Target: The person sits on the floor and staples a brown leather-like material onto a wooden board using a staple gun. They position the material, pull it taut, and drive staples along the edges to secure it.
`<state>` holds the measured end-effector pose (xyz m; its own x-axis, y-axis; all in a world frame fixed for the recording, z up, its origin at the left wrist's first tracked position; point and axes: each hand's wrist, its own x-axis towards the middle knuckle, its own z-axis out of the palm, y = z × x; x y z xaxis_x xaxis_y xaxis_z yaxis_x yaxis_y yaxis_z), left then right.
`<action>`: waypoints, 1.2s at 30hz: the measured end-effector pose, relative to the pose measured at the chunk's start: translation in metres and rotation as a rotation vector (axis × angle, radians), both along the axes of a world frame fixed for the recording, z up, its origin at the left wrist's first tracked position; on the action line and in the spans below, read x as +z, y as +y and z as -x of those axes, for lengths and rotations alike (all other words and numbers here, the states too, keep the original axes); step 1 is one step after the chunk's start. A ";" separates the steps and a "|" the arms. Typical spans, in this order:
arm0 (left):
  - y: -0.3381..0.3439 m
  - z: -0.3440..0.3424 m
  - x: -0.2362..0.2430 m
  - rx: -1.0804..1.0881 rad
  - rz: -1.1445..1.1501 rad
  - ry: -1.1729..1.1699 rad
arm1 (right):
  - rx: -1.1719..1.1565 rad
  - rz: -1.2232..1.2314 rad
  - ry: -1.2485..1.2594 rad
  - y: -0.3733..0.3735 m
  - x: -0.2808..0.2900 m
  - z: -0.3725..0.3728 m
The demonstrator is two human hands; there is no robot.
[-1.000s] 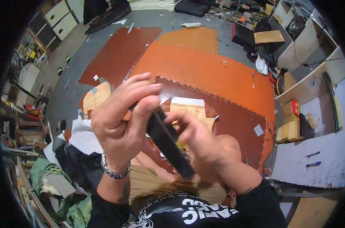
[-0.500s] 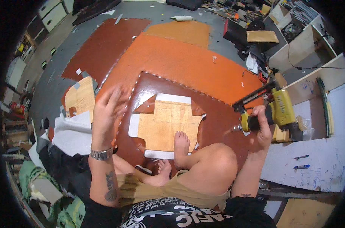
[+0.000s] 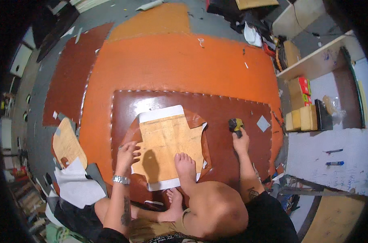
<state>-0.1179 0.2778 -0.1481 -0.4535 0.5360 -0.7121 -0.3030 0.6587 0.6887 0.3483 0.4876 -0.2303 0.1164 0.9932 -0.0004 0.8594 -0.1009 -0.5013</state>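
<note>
A pale wooden board, cut roughly like a cross, lies on a sheet of brown leatherette. White padding edges and brown leatherette flaps show around it. My left hand is over the board's left edge, fingers apart and with nothing seen in them. Away to the right of the board, my right hand grips a yellow-and-black staple gun, seen end-on above the brown sheet. My bare foot presses on the board's lower right part.
Orange sheeting spreads beyond the brown one. At left lie a rounded wooden board and white padding. A grey square scrap sits right of the staple gun. On the right stands a white panel with pens and boxes.
My right hand has brought the staple gun inward from the right, turning it end-on. My left hand has come down to the board's left edge. The whole view has shifted.
</note>
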 end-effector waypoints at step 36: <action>0.229 -0.155 -0.111 -1.625 -0.222 1.152 | 0.578 -0.021 -0.046 0.016 -0.047 0.146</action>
<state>0.0371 0.5073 -0.2595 0.3448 0.8617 -0.3723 0.9376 -0.2974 0.1802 0.2025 0.5033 -0.2773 -0.4451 0.8954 0.0120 0.7929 0.4003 -0.4593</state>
